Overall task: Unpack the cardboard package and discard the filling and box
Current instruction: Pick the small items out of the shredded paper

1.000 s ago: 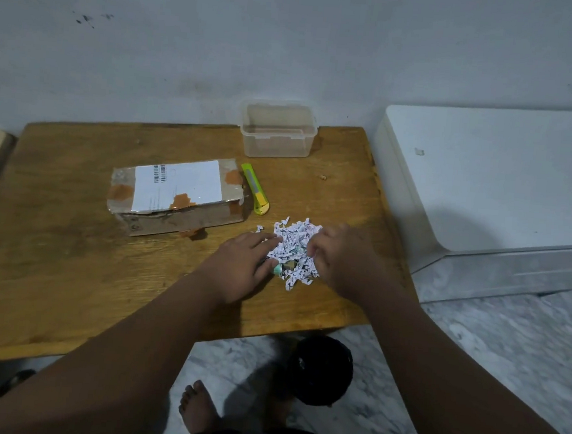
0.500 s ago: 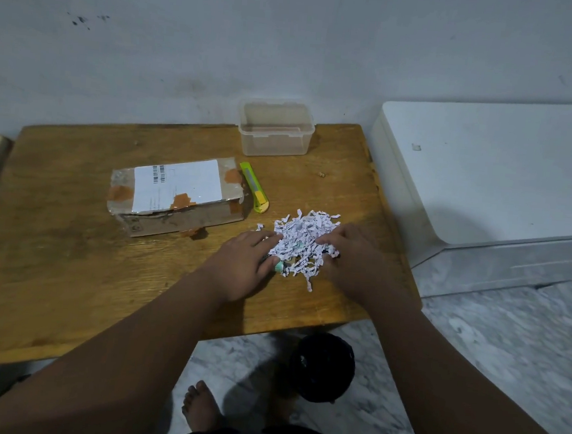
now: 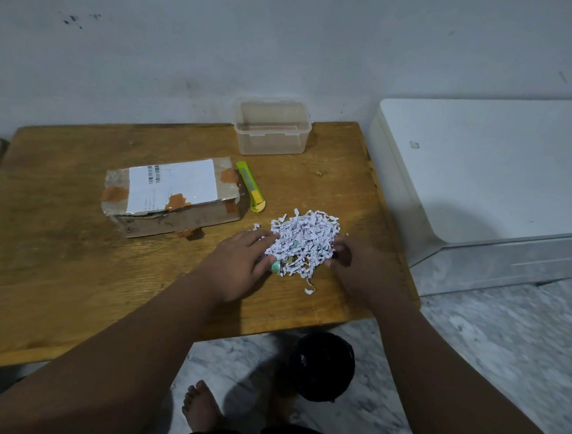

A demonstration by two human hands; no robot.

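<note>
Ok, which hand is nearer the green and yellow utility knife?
Left. The left hand lies straight below the utility knife in view; the right hand is farther right, across the white shredded paper.

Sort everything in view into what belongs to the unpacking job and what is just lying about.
Job: cardboard box; shredded paper filling, left hand and right hand against it; green utility knife beside the box; dark round thing below the table, possibly a bin.

Lying about: clear plastic container at the table's back edge; white cabinet to the right.
</note>
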